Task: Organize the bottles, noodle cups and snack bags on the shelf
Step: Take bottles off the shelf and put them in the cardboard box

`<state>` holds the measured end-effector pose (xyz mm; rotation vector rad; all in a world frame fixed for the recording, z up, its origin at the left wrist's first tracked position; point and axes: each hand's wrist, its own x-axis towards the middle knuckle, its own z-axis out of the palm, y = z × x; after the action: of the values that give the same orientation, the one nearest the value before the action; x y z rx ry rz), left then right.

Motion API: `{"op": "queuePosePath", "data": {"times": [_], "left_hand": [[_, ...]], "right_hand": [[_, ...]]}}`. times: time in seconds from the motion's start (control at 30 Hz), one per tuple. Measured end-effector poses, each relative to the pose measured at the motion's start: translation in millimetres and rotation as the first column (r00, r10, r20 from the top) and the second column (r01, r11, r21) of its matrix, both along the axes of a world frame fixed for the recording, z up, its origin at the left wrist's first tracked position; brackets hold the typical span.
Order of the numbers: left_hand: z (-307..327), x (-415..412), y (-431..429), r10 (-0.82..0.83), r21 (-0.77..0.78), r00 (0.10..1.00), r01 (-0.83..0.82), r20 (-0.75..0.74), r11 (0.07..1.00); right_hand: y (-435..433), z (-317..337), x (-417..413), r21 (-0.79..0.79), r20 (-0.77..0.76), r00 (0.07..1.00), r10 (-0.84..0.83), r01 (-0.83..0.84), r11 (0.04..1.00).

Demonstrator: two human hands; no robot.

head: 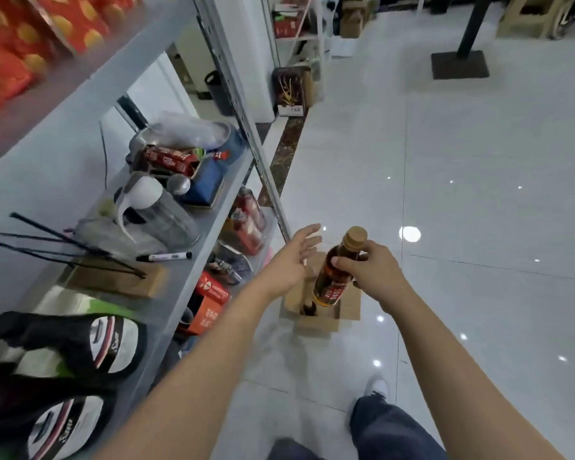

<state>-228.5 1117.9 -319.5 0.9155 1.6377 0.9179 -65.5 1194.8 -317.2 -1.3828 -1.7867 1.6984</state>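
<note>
Denim trouser leg [392, 429] and a white shoe [377, 386] stand on glossy floor tiles [478, 194] at six o'clock. Ahead, at twelve o'clock from the shoe, an open cardboard box [349, 308] sits on the floor; one dark shape shows inside, too dim to name. Above the box the right hand [375, 270] grips the amber bottle [329, 290] by its shoulder, fingers curled round it below the tan cap, and the bottle is tilted. Just beside it at nine o'clock the left hand [292, 260] hovers with straight, spread fingers, holding nothing.

At nine o'clock from the box, the grey shelf [30, 194] carries black-and-white bags [80, 340], a wooden block [113, 277] holding black sticks, a marker [165, 257], a clear jar [160, 214] with a white lid and a blue box [210, 184] topped with red packs. Red cartons [210, 303] fill the board beneath. Red snack bags [14, 44] lie on the top board at eleven o'clock.
</note>
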Motion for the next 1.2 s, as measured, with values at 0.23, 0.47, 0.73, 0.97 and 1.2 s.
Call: {"op": "queuePosePath", "data": {"times": [0.23, 0.47, 0.73, 0.97, 1.2], "left_hand": [[-108.4, -48.6, 45.3, 0.364, -0.205, 0.925, -0.38, -0.111, 0.902], [-280.3, -44.7, 86.6, 0.312, -0.452, 0.929, -0.37, -0.201, 0.811], [-456.9, -73.5, 98.8, 0.081, -0.591, 0.9, -0.346, -0.427, 0.729], [-570.0, -85.3, 85.7, -0.023, -0.654, 0.875, -0.345, -0.484, 0.673], [-660.8, -93.2, 93.2, -0.067, -0.651, 0.879, -0.297, -0.473, 0.699]], "right_hand": [[67.7, -107.5, -9.0, -0.02, 0.089, 0.992, -0.084, 0.086, 0.996], [92.9, -271.2, -32.8, -0.073, 0.147, 0.968, -0.202, 0.214, 0.974], [93.5, -465.4, -71.6, -0.169, 0.164, 0.962, -0.218, 0.245, 0.955], [86.1, -587.6, -114.1, -0.199, 0.126, 0.984, -0.125, 0.149, 0.969], [76.2, -696.1, -120.9, -0.106, 0.216, 0.975, -0.046, 0.07, 0.992]]}}
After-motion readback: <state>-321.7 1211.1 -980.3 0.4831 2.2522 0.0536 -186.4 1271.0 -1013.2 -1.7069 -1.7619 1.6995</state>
